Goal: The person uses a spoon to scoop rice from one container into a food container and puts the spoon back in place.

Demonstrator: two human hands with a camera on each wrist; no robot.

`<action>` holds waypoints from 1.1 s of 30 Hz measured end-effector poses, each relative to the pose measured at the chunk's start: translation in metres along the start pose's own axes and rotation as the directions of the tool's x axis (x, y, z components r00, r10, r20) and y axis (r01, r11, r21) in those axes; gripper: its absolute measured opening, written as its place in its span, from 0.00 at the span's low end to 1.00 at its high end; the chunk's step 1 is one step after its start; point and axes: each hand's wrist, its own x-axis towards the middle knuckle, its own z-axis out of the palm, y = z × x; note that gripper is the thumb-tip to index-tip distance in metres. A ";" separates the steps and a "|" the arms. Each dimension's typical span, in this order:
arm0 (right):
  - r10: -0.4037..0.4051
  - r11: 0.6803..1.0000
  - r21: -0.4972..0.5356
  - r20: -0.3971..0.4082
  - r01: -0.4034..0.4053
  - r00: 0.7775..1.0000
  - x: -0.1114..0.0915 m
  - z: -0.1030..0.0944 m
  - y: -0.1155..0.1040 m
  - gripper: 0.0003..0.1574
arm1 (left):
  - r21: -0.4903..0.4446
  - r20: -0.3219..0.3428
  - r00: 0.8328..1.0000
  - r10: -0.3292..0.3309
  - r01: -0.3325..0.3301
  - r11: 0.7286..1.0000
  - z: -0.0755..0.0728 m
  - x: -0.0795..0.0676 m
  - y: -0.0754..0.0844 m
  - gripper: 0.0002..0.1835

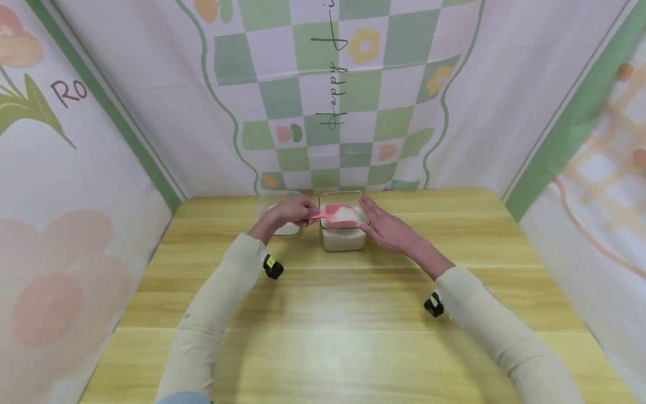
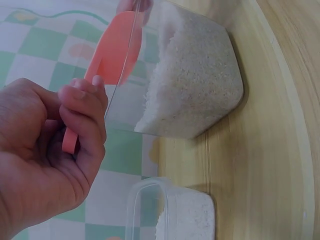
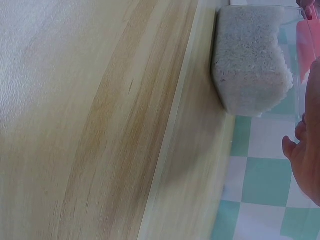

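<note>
My left hand (image 1: 295, 210) grips the handle of a pink scoop (image 1: 333, 210). White rice (image 1: 346, 215) lies in the scoop's bowl, which is at the open top of a clear square container (image 1: 345, 242). In the left wrist view, the fingers of my left hand (image 2: 55, 135) curl round the handle of the scoop (image 2: 117, 47), and rice (image 2: 190, 75) fills much of the container with an uneven surface. My right hand (image 1: 388, 229) is at the container's right rim, fingers extended. Part of that hand (image 3: 309, 150) is cut off in the right wrist view.
Left of the rice container stands a smaller clear tub (image 2: 187, 212) with white contents, partly behind my left hand in the head view. Both stand near the back edge of the wooden table (image 1: 323, 325). Behind hangs a green-and-white checked curtain (image 1: 318, 95).
</note>
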 end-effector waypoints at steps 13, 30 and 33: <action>-0.009 1.000 -0.019 -0.002 0.009 1.000 -0.001 0.001 0.002 0.44 | -0.078 -0.031 0.999 0.042 -0.044 0.996 -0.007 -0.012 -0.007 0.20; -0.052 0.994 -0.093 0.057 0.057 0.997 0.001 -0.010 0.003 0.44 | -0.110 -0.132 0.991 -0.001 -0.014 0.994 -0.025 -0.046 -0.023 0.16; -0.053 0.996 -0.072 0.069 0.058 0.996 0.002 -0.011 0.002 0.44 | -0.127 -0.142 0.990 -0.006 -0.012 0.992 -0.031 -0.053 -0.028 0.17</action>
